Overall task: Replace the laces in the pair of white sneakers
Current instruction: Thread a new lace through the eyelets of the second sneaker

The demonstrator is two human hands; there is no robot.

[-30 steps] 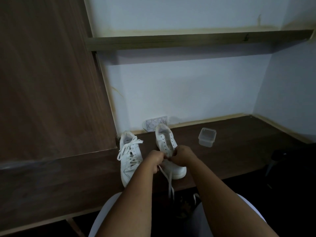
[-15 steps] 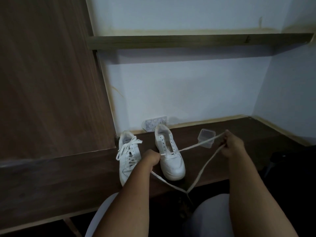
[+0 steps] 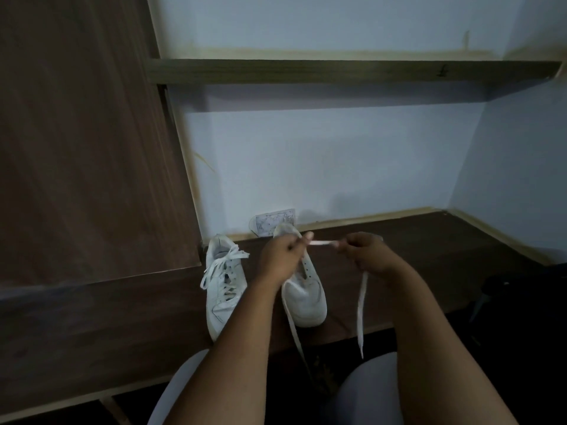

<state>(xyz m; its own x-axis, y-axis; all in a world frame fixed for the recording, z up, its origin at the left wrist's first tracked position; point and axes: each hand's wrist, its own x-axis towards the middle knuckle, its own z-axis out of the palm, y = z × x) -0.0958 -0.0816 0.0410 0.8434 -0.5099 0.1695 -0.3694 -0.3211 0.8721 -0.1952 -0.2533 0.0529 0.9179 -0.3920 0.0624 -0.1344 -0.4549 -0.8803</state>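
Note:
Two white sneakers stand on the dark wooden desk [image 3: 429, 259]. The left sneaker [image 3: 224, 286] is laced, with loose lace ends on top. The right sneaker [image 3: 305, 296] shows bare eyelets. A white lace [image 3: 320, 242] is stretched short between my hands above the right sneaker's heel. My left hand [image 3: 280, 256] pinches one part of it and my right hand [image 3: 365, 253] pinches another. One lace end [image 3: 362, 308] hangs from my right hand past the desk edge; another [image 3: 294, 332] trails down below my left hand.
A wooden panel [image 3: 92, 148] rises at the left and a shelf [image 3: 337, 72] runs overhead. A small printed packet [image 3: 273, 223] leans against the wall behind the sneakers. My knees [image 3: 362, 394] sit under the desk's front edge. A dark object [image 3: 506, 289] stands at the right.
My right hand swung out to the right, pulling the lace free, then came back to the middle. Both hands now hold the lace short between them, and my right hand hides the clear container.

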